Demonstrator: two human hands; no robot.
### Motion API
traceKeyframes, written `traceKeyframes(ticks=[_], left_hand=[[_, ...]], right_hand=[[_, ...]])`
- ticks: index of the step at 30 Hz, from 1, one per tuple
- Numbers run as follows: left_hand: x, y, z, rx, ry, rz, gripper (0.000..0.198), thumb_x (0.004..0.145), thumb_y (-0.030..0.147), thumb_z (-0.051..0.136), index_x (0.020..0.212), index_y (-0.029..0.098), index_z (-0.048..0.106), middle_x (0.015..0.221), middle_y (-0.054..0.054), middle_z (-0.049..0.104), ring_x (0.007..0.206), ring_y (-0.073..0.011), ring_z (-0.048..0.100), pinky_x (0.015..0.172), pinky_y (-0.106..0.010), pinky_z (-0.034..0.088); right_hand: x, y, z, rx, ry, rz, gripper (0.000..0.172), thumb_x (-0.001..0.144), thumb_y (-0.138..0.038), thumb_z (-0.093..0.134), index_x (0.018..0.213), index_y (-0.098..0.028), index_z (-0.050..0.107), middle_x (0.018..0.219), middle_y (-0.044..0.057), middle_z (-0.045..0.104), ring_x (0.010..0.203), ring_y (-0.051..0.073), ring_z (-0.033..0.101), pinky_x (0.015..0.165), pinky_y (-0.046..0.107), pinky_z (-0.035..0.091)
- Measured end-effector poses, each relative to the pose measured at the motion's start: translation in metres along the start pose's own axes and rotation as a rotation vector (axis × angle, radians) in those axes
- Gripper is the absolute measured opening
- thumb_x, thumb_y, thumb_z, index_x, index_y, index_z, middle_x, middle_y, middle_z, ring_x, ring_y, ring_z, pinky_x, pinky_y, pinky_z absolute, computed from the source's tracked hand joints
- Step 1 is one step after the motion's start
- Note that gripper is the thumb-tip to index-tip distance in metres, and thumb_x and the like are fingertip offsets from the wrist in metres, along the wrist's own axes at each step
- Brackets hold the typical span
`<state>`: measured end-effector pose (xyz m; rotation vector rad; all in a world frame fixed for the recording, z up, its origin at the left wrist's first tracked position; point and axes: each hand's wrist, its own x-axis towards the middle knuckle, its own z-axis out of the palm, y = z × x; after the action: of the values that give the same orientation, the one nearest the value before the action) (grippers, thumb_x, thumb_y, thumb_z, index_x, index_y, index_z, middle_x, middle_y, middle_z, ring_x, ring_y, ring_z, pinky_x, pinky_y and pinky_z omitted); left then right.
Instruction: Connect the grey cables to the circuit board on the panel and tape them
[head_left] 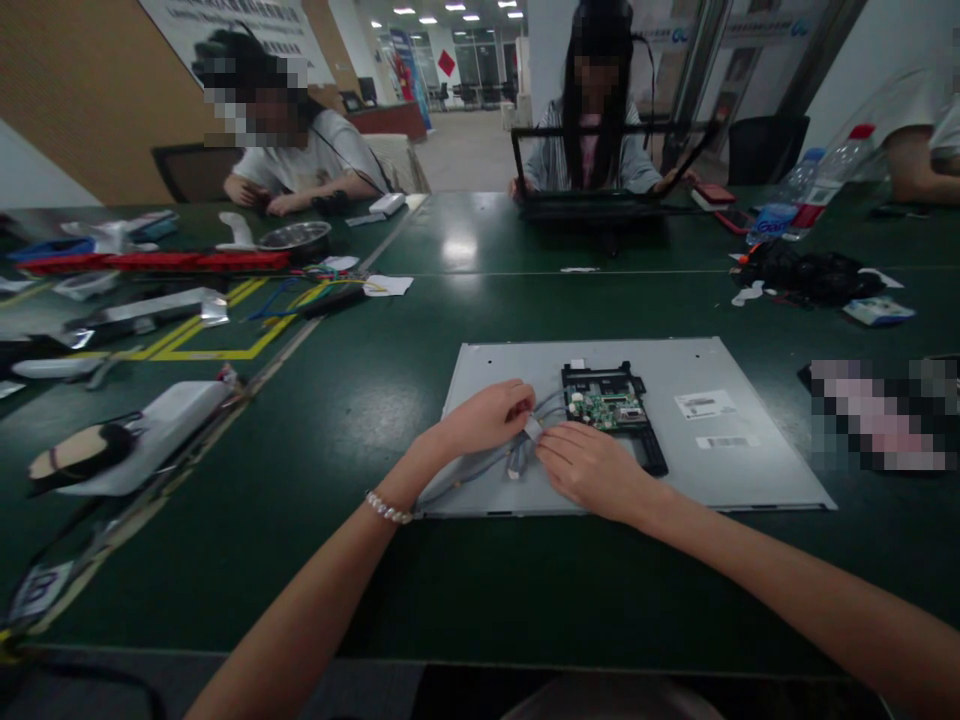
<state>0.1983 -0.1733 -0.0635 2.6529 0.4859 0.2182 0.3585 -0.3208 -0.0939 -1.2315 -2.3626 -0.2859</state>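
Note:
A grey metal back panel [750,460] lies flat on the green table in front of me. A green circuit board [611,405] in a black frame sits on its middle. Grey cables [480,468] run from the board toward the panel's left front corner. My left hand [484,418] pinches a small white connector [532,427] on those cables. My right hand [589,468] rests on the panel just right of it, fingertips closed on the same cable bundle.
Two people sit across the table; one holds a black monitor frame [600,200]. A third person's arm [919,165] shows at far right. Plastic bottles [814,185], black cables [806,272], a red bar [150,262], a metal bowl [300,238] and a white device [165,415] lie around.

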Motion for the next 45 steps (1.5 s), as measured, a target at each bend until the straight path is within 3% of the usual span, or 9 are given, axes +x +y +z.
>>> traceKeyframes(ticks=[5,13,22,45], left_hand=[[0.001,0.001,-0.003,-0.009,-0.023,0.022,0.011,0.081,0.028,0.056,0.087,0.019,0.057,0.084,-0.004,0.057,0.074,-0.0166,0.053,0.068,-0.028,0.041],[0.000,0.004,-0.002,-0.005,-0.015,-0.003,0.013,0.081,0.030,0.057,0.086,0.019,0.057,0.086,-0.005,0.057,0.075,-0.0165,0.053,0.068,-0.028,0.041],[0.001,-0.005,-0.005,-0.078,-0.063,0.035,0.010,0.086,0.026,0.052,0.090,0.017,0.057,0.086,-0.004,0.056,0.075,-0.0148,0.053,0.069,-0.026,0.043],[0.000,-0.008,-0.002,-0.106,-0.034,0.043,0.014,0.079,0.024,0.059,0.091,0.017,0.058,0.085,-0.003,0.057,0.074,-0.0143,0.051,0.068,-0.026,0.042]], right_hand=[[-0.001,0.000,0.000,0.003,-0.006,-0.003,0.025,0.092,-0.016,0.051,0.109,-0.008,0.068,0.111,0.014,0.072,0.101,0.023,0.067,0.097,0.038,0.050],[-0.001,0.000,-0.001,-0.020,-0.024,-0.014,0.025,0.092,-0.012,0.050,0.109,-0.009,0.067,0.112,0.013,0.072,0.104,0.022,0.067,0.096,0.037,0.051],[-0.002,0.000,0.001,-0.047,-0.018,-0.046,0.022,0.092,-0.010,0.050,0.104,-0.008,0.068,0.110,0.015,0.072,0.099,0.022,0.068,0.091,0.037,0.053],[-0.003,-0.002,-0.003,-0.037,-0.036,-0.060,0.021,0.092,-0.012,0.048,0.097,-0.010,0.068,0.104,0.015,0.073,0.095,0.022,0.068,0.085,0.036,0.052]])
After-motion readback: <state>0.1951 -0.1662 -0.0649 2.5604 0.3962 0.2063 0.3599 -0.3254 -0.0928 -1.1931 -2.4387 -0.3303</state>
